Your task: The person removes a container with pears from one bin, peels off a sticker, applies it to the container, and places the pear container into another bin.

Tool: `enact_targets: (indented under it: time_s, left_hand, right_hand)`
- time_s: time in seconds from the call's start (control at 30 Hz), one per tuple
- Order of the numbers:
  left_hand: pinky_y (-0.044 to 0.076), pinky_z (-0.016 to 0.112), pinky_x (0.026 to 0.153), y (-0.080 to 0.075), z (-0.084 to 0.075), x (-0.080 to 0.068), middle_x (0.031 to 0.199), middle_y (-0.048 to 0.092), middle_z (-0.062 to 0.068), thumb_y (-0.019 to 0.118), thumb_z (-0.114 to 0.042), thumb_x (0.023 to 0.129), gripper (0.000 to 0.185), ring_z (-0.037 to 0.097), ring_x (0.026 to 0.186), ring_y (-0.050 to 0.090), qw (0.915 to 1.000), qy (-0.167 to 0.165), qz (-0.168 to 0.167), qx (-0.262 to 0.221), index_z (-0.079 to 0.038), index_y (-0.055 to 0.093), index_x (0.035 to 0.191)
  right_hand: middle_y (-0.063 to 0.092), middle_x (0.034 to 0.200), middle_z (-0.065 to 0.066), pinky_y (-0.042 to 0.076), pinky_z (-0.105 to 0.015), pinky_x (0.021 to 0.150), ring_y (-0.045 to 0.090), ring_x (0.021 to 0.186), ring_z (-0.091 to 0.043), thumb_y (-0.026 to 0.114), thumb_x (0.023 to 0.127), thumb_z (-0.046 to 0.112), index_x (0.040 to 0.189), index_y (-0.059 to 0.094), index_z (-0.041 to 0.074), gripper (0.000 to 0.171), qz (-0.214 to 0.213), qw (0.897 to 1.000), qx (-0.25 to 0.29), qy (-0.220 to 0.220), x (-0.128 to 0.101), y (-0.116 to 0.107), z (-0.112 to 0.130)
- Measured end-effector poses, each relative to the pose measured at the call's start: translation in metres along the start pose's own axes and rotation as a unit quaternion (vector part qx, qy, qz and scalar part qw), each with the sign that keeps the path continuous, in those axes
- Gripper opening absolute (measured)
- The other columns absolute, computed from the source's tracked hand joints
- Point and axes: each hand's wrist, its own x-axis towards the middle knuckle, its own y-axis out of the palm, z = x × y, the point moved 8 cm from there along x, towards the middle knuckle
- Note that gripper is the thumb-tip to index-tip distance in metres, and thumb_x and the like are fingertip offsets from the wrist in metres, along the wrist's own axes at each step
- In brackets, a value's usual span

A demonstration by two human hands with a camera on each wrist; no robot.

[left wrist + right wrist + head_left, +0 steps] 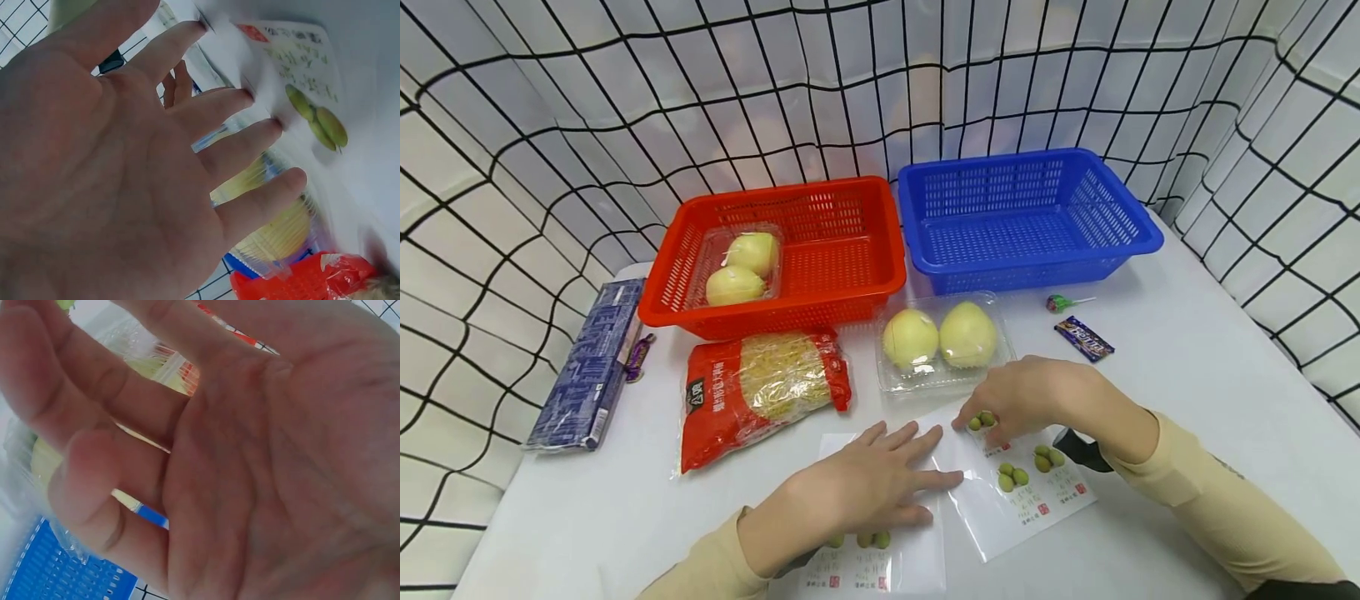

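While my left hand (868,487) lies flat on one olive packet (880,562), my right hand (1026,400) pinches another packet's (1026,492) far edge.
Both lie on the table (1187,400); I judge them light, limp and slippery, best gripped by an edge.

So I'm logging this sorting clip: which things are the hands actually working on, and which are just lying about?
In hand:
left hand flat on the near olive packet
right hand on the far olive packet

Lying about:
pear tray
noodle bag
red basket
blue basket
blue box
lollipop
candy bar
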Motion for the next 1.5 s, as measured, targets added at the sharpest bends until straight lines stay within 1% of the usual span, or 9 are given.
enact_targets:
  time_s: [0.1,0.2,0.4,0.5,0.67,0.97,1.13,1.23,1.5]
  left_hand:
    - [0.029,0.057,0.127,0.000,0.000,0.000,0.172,0.026,-0.005,0.057,-0.053,0.100,0.052,0.025,0.159,0.028,1.0000,0.000,0.000,0.004,-0.054,0.042,0.151]
    - [0.030,0.057,0.127,-0.001,0.000,-0.001,0.171,0.027,-0.005,0.056,-0.053,0.101,0.050,0.025,0.159,0.030,1.0000,0.001,0.001,0.006,-0.054,0.043,0.150]
    - [0.033,0.056,0.125,-0.004,0.000,-0.005,0.165,0.040,-0.005,0.058,-0.050,0.101,0.042,0.023,0.154,0.039,0.9997,0.005,0.003,0.024,-0.054,0.054,0.142]
    - [0.034,0.056,0.124,-0.007,-0.001,-0.007,0.162,0.045,-0.004,0.060,-0.048,0.101,0.038,0.022,0.151,0.043,0.9995,0.016,-0.001,0.026,-0.052,0.058,0.139]
    - [0.036,0.056,0.123,-0.009,-0.002,-0.009,0.158,0.049,-0.002,0.062,-0.046,0.100,0.038,0.020,0.148,0.047,0.9993,0.028,-0.005,0.026,-0.051,0.059,0.138]
    - [0.038,0.056,0.122,-0.009,-0.004,-0.010,0.154,0.052,-0.003,0.061,-0.045,0.101,0.036,0.019,0.145,0.050,0.9989,0.034,-0.007,0.031,-0.051,0.061,0.137]
    - [0.039,0.055,0.121,-0.010,-0.004,-0.009,0.157,0.050,-0.002,0.061,-0.045,0.101,0.036,0.019,0.146,0.049,0.9988,0.035,-0.008,0.033,-0.051,0.061,0.137]
    - [0.040,0.055,0.120,-0.010,-0.005,-0.008,0.157,0.050,-0.003,0.061,-0.046,0.101,0.036,0.019,0.146,0.049,0.9986,0.034,-0.008,0.039,-0.051,0.061,0.137]
    - [0.039,0.055,0.121,-0.008,-0.004,-0.007,0.158,0.049,-0.003,0.062,-0.045,0.101,0.036,0.020,0.147,0.048,0.9994,0.028,-0.001,0.022,-0.050,0.062,0.136]
  right_hand:
    - [0.075,0.111,0.010,0.053,-0.053,0.096,0.060,0.093,-0.015,0.076,0.092,0.028,0.131,0.070,0.034,0.040,-0.009,1.000,-0.004,-0.004,-0.001,-0.001,0.002]
    - [0.071,0.095,0.009,0.054,-0.047,0.087,0.058,0.084,-0.015,0.077,0.091,0.028,0.129,0.066,0.032,0.040,-0.019,1.000,0.003,0.001,-0.003,-0.002,0.002]
    - [0.069,0.097,0.005,0.053,-0.043,0.083,0.058,0.082,-0.016,0.081,0.088,0.030,0.128,0.059,0.031,0.046,-0.027,0.999,0.022,0.027,-0.005,-0.004,-0.003]
    - [0.065,0.087,0.006,0.050,-0.037,0.074,0.056,0.076,-0.015,0.080,0.088,0.026,0.127,0.057,0.033,0.045,-0.026,0.999,0.027,0.006,-0.001,-0.003,0.001]
    - [0.051,0.072,0.005,0.041,-0.027,0.062,0.049,0.066,-0.014,0.078,0.090,0.020,0.121,0.056,0.036,0.042,-0.013,0.999,0.044,-0.016,0.007,0.001,0.004]
    - [0.051,0.072,0.006,0.037,-0.026,0.060,0.049,0.065,-0.014,0.077,0.090,0.016,0.112,0.053,0.031,0.037,-0.020,0.999,0.035,-0.034,0.014,0.004,0.007]
    - [0.053,0.073,0.006,0.037,-0.026,0.060,0.050,0.066,-0.014,0.077,0.090,0.013,0.107,0.051,0.027,0.034,-0.025,0.998,0.042,-0.034,0.015,0.003,0.006]
    - [0.053,0.072,0.005,0.037,-0.025,0.060,0.051,0.066,-0.014,0.075,0.091,0.012,0.104,0.052,0.024,0.029,-0.034,0.998,0.039,-0.048,0.016,0.001,0.007]
    - [0.052,0.070,0.005,0.035,-0.023,0.058,0.049,0.065,-0.012,0.074,0.093,0.015,0.100,0.057,0.024,0.020,-0.046,0.996,0.030,-0.066,0.018,-0.001,0.007]
